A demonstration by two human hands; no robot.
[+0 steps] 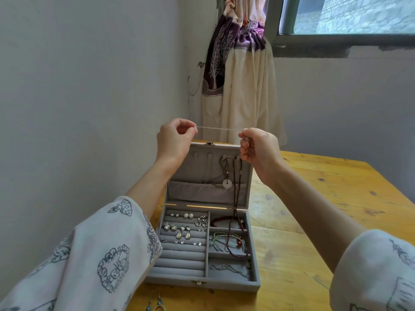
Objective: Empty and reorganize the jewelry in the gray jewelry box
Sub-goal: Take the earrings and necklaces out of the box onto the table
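I hold a thin silver chain [216, 129] stretched level between my two hands, above the top edge of the gray jewelry box's [202, 280] open lid [246, 176]. My left hand [174, 140] pinches one end between thumb and fingertips; my right hand [258, 145] curls round the other end, where the clasp seems to sit. I judge the chain very light, limp and quick to knot or slip, so the ends are the sensible places to hold. Both forearms reach up and forward over the box, wrists bent inward. The box stands at the table's [336, 198] left edge.
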